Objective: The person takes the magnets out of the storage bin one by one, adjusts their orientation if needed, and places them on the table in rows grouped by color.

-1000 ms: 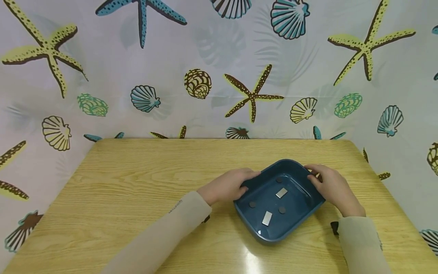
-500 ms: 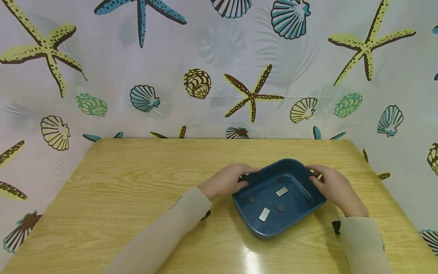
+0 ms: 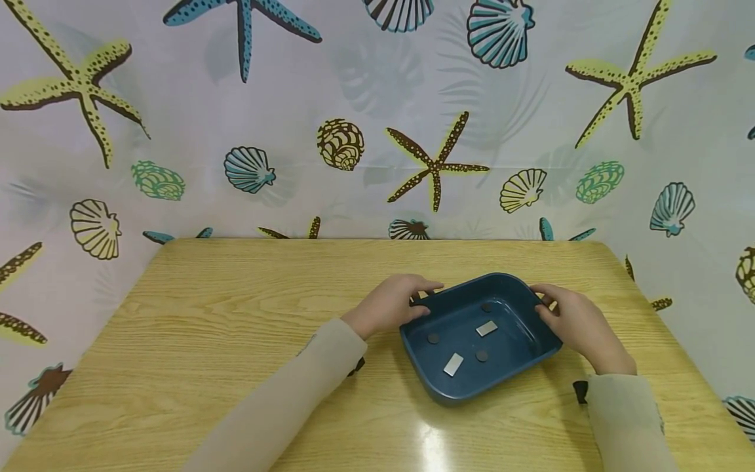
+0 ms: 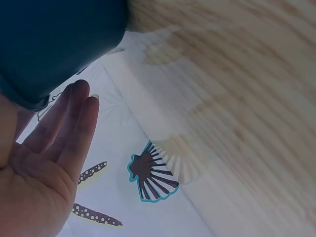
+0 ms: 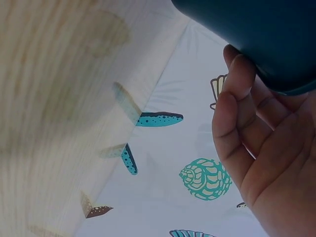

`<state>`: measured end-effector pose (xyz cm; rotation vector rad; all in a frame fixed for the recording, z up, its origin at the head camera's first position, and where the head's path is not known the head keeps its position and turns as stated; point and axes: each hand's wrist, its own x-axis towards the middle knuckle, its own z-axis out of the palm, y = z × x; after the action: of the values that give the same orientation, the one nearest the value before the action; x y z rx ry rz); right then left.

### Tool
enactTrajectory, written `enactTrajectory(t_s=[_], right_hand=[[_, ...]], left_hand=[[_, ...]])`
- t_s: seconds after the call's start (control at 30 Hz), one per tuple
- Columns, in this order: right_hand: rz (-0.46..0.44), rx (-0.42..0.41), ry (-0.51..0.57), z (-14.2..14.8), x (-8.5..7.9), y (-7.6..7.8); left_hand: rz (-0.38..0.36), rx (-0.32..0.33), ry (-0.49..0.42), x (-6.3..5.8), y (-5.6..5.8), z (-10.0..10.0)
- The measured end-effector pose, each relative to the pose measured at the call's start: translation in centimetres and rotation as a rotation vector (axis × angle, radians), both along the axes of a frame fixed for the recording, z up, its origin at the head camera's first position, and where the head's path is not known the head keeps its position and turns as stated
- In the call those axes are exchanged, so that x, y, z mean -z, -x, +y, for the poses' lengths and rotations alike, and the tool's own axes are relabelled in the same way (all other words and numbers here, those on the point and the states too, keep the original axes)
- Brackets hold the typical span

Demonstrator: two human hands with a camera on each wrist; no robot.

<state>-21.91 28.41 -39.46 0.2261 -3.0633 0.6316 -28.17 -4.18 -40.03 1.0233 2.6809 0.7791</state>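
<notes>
In the head view a dark blue rectangular basin with rounded corners sits on the right half of the table, set at an angle. Two small silver rectangular plates, one nearer and one farther, lie flat inside with several dark round discs. My left hand holds the rim at the left corner, thumb inside and fingers outside. At the right side, my right hand grips the rim the same way. Both wrist views show the basin's outer wall beside the fingers; whether its base touches the table is unclear.
The wood-grain table stretches left of the basin. Behind it and along both sides hangs a white cloth printed with shells and starfish.
The basin has turned slightly clockwise, its near corner shifting away from me. My left hand has moved forward with it, while the right hand has barely shifted. The plates and discs have turned along.
</notes>
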Motion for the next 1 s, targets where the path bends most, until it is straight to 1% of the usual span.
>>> enactTrajectory(t_s=[0.3,0.5,0.6,0.83,1.0], right_hand=[[-0.008,0.006,-0.001,0.1,0.0,-0.2],[-0.019,0.009,-0.003,0.0,0.0,-0.1],[-0.026,0.01,-0.003,0.0,-0.1,0.0],[-0.027,0.019,0.003,-0.1,-0.2,0.0],[-0.018,0.033,-0.003,-0.1,-0.2,0.0]], left_hand=[[0.022,-0.042,0.026,-0.2,-0.6,-0.4],[0.015,-0.099,0.026,-0.2,-1.5,-1.0],[-0.001,-0.133,0.006,-0.1,-2.1,-1.5],[-0.065,-0.235,-0.088,0.0,-3.7,-2.5],[-0.071,-0.272,-0.093,-0.2,-4.8,-2.8]])
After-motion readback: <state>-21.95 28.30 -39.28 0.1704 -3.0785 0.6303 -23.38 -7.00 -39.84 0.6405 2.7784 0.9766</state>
